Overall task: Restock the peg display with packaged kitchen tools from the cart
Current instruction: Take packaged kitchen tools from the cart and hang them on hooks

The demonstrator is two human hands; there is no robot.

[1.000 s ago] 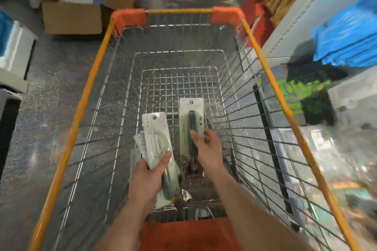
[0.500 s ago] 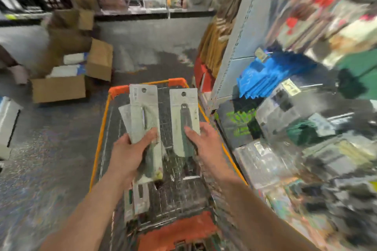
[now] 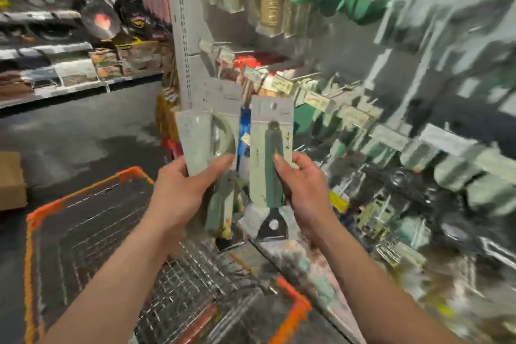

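My left hand grips a small stack of pale carded kitchen tool packs, held upright above the cart. My right hand holds a single carded tool with a dark green handle, also upright, beside the stack. The wire cart with orange trim sits below my arms, to the left. The peg display fills the right of the view, blurred, with hanging packs and price tags; both packs are in front of its left end, apart from the pegs.
A white perforated upright marks the display's left edge. Store shelves line the far left across a dark floor. A cardboard box stands on the floor left of the cart.
Both hands lifted the packs out of the cart and raised them up and to the right, toward the peg display. My view swung from the cart's inside to the display.
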